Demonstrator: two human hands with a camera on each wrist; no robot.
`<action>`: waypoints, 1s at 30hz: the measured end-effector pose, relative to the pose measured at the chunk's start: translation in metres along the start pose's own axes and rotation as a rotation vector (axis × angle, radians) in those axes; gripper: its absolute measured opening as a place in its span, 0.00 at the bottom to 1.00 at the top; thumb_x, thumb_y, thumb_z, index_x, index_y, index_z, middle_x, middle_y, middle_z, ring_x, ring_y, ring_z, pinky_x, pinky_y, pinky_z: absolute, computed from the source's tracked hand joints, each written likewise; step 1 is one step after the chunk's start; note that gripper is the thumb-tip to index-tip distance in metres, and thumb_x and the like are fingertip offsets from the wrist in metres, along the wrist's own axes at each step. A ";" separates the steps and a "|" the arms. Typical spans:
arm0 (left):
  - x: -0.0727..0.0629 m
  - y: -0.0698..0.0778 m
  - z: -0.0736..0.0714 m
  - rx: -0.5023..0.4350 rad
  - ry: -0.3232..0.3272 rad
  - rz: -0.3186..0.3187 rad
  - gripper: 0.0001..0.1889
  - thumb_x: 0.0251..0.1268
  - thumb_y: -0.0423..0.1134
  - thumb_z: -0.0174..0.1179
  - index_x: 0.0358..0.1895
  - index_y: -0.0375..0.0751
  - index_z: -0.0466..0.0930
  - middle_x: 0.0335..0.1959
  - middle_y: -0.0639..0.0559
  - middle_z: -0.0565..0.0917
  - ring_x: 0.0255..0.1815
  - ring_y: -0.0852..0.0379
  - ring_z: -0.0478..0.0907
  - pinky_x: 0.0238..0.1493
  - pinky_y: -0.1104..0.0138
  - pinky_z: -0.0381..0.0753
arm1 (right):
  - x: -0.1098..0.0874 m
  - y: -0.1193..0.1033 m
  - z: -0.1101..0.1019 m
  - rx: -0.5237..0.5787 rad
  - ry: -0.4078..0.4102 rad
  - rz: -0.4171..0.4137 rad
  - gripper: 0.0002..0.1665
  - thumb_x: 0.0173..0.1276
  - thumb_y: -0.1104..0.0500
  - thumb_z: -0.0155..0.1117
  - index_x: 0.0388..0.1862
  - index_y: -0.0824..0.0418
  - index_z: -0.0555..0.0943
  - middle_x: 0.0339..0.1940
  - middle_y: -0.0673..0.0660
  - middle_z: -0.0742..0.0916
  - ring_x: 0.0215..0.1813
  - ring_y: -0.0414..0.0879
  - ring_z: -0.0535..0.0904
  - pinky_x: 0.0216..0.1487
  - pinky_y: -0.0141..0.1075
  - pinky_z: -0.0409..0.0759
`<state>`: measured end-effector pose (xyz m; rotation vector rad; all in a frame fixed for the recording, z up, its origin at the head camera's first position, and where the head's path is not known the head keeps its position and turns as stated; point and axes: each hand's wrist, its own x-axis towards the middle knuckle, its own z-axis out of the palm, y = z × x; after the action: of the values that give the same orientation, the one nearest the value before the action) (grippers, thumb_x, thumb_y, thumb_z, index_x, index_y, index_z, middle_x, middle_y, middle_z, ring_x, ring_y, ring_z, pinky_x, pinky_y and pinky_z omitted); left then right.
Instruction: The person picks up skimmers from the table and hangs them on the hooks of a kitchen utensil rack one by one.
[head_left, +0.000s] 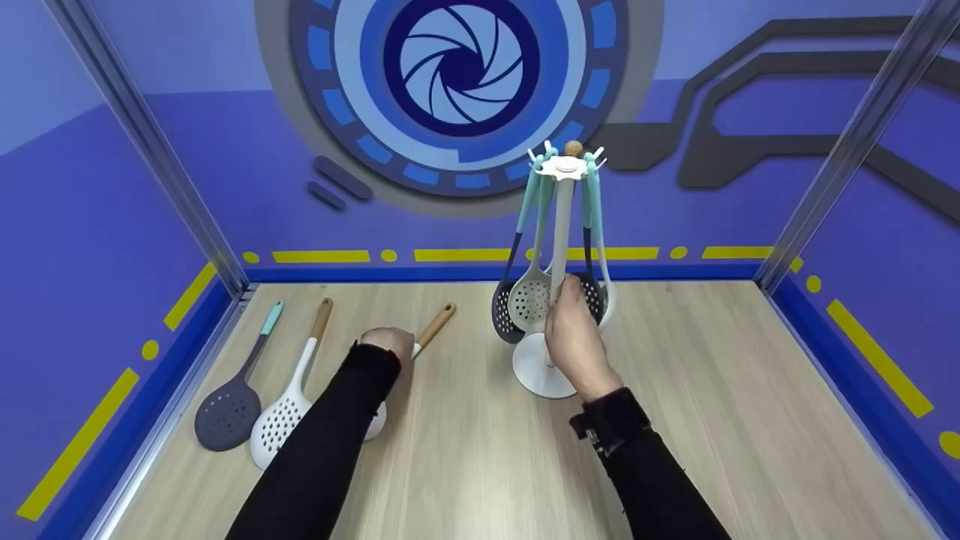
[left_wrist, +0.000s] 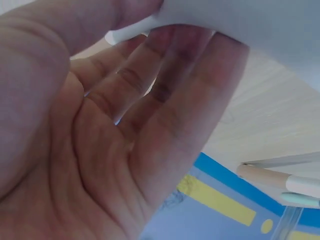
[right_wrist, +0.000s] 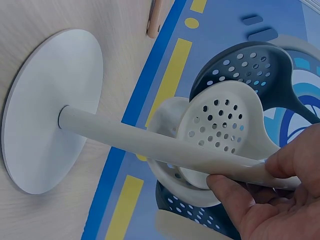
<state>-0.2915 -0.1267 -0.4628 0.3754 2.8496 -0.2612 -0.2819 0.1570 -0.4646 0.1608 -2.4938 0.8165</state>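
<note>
My left hand (head_left: 390, 341) pinches a white kitchen utensil with a wooden handle (head_left: 436, 326). In the left wrist view, the thumb and fingertips meet the utensil's white part (left_wrist: 265, 27); my forearm hides much of it in the head view. The right hand (head_left: 576, 334) grips the white post (right_wrist: 130, 142) of a utensil stand, low down above its round base (right_wrist: 55, 110). Several utensils with mint handles hang from the stand's top ring (head_left: 564, 166), among them a pale skimmer (head_left: 530, 300) and a dark slotted spoon (head_left: 504, 311).
On the table's left side lie a dark slotted turner (head_left: 229, 412) with a mint handle tip and a white skimmer (head_left: 281, 424) with a wooden handle. Blue printed walls (head_left: 172, 247) enclose the wooden tabletop (head_left: 712, 420) at the back and both sides.
</note>
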 end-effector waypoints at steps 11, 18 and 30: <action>0.004 0.021 0.003 0.001 0.010 0.007 0.05 0.63 0.34 0.56 0.33 0.38 0.80 0.37 0.42 0.85 0.34 0.49 0.82 0.32 0.51 0.80 | 0.000 0.000 0.001 0.023 0.010 0.002 0.20 0.72 0.65 0.41 0.61 0.65 0.60 0.47 0.63 0.76 0.52 0.55 0.78 0.46 0.44 0.81; 0.005 0.030 0.008 0.023 0.048 -0.046 0.02 0.58 0.31 0.60 0.32 0.39 0.82 0.34 0.43 0.86 0.30 0.53 0.81 0.28 0.55 0.81 | -0.001 0.002 0.002 0.027 0.026 -0.012 0.20 0.71 0.65 0.42 0.61 0.66 0.60 0.46 0.64 0.77 0.52 0.56 0.78 0.46 0.44 0.81; 0.007 0.030 0.007 -0.001 0.043 -0.059 0.03 0.58 0.32 0.60 0.35 0.41 0.80 0.34 0.44 0.84 0.30 0.54 0.79 0.28 0.56 0.80 | 0.000 0.000 0.000 -0.019 0.020 -0.010 0.21 0.70 0.65 0.44 0.61 0.68 0.59 0.46 0.64 0.76 0.53 0.56 0.78 0.48 0.44 0.80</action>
<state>-0.2883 -0.0976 -0.4753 0.3004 2.9066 -0.2657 -0.2815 0.1572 -0.4646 0.1572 -2.4800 0.7860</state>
